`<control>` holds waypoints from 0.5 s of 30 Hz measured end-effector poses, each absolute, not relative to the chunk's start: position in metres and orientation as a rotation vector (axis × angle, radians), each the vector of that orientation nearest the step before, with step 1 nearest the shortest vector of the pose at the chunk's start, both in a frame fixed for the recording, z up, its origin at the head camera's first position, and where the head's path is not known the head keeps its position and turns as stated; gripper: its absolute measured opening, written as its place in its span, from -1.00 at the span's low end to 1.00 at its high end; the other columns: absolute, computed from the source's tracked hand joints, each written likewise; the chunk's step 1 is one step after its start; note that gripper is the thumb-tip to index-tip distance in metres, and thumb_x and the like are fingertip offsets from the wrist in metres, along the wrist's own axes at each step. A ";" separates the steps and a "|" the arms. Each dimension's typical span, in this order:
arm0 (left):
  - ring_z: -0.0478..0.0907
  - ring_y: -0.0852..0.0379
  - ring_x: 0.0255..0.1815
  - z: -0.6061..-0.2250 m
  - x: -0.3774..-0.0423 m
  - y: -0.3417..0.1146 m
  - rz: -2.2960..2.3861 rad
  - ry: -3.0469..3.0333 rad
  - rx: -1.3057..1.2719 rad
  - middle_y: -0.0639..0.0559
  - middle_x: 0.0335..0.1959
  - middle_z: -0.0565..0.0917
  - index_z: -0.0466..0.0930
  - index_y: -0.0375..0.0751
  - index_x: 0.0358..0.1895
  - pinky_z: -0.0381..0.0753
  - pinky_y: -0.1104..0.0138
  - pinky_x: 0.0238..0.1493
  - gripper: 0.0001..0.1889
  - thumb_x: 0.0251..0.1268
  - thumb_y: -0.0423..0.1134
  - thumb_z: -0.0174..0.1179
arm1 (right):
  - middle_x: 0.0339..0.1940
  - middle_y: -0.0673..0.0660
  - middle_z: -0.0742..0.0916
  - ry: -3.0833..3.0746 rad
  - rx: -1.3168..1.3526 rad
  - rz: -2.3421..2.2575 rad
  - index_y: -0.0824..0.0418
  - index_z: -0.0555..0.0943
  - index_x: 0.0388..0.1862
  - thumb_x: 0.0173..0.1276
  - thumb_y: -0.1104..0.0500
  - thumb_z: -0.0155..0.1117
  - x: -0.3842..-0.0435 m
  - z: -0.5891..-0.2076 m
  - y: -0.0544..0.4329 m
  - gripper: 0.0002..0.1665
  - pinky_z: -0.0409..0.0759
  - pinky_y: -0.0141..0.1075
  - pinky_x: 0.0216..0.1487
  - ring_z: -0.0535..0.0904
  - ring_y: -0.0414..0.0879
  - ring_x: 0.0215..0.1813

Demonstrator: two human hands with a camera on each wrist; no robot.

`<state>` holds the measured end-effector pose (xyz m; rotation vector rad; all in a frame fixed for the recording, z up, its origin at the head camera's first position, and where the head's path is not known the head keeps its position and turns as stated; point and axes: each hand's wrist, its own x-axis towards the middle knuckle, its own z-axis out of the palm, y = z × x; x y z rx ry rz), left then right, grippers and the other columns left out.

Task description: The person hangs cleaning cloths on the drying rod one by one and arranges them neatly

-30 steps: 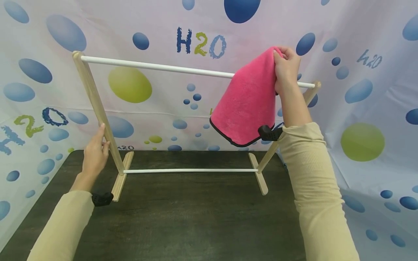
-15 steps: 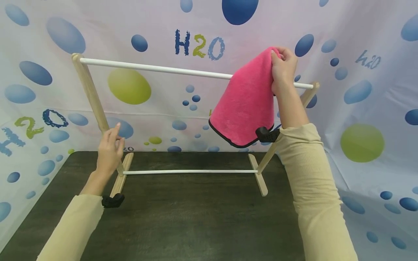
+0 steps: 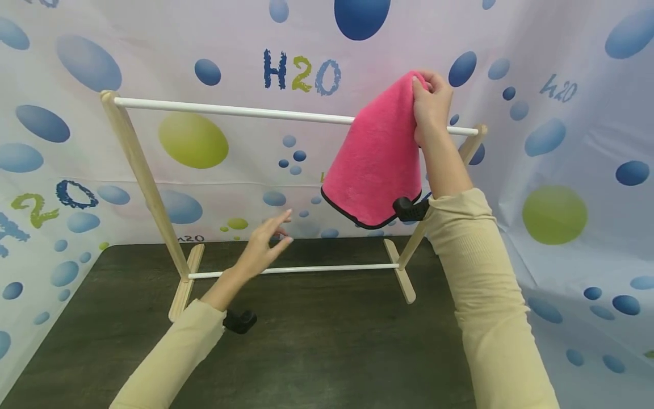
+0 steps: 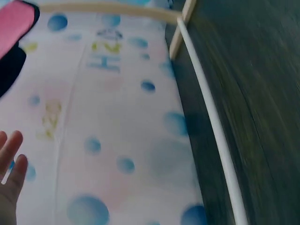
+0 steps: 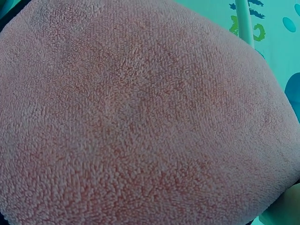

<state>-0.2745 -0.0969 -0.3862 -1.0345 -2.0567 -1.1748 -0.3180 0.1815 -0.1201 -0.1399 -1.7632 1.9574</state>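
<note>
A pink fleecy cloth [image 3: 378,156] with a black edge hangs at the right part of a wooden rack's white top rail [image 3: 230,111], covering a stretch of it. My right hand [image 3: 433,105] pinches the cloth's upper corner just above the rail. In the right wrist view the cloth [image 5: 140,112] fills nearly everything. My left hand [image 3: 260,250] is in the air in front of the lower rail, fingers spread and holding nothing. Its fingertips [image 4: 16,173] show at the left edge of the left wrist view, apart from the cloth [image 4: 16,23].
The rack's left post [image 3: 145,182] and right post [image 3: 411,244] stand on wooden feet on a dark table [image 3: 317,341]. A thin white lower rail [image 3: 332,267] joins them. Behind hangs a white curtain [image 3: 245,165] with blue and green dots.
My left hand has let go of the left post and moved right, to in front of the lower rail. My right hand keeps its pinch on the cloth; the head view has shifted slightly.
</note>
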 end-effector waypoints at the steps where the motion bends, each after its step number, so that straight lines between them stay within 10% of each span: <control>1: 0.59 -0.09 -0.23 -0.384 -0.274 -0.090 -1.215 -2.076 -1.067 -0.29 0.03 0.50 0.21 -0.39 0.29 0.58 0.10 -0.16 -0.36 0.09 -0.50 0.21 | -0.35 -0.03 0.51 -1.765 -0.145 1.956 0.13 0.59 -0.11 0.35 0.21 0.08 -0.318 -0.120 0.181 -0.81 0.39 -0.50 -0.23 0.40 -0.26 -0.30; 15: 0.45 -0.15 0.11 -0.351 -0.289 -0.033 -1.491 -2.121 -1.089 -0.26 0.27 0.34 0.14 -0.32 0.35 0.50 0.04 0.02 -0.38 0.23 -0.39 0.14 | -0.38 -0.04 0.51 -1.776 -0.160 1.937 0.13 0.59 -0.14 0.35 0.21 0.09 -0.317 -0.119 0.180 -0.83 0.38 -0.50 -0.23 0.39 -0.26 -0.31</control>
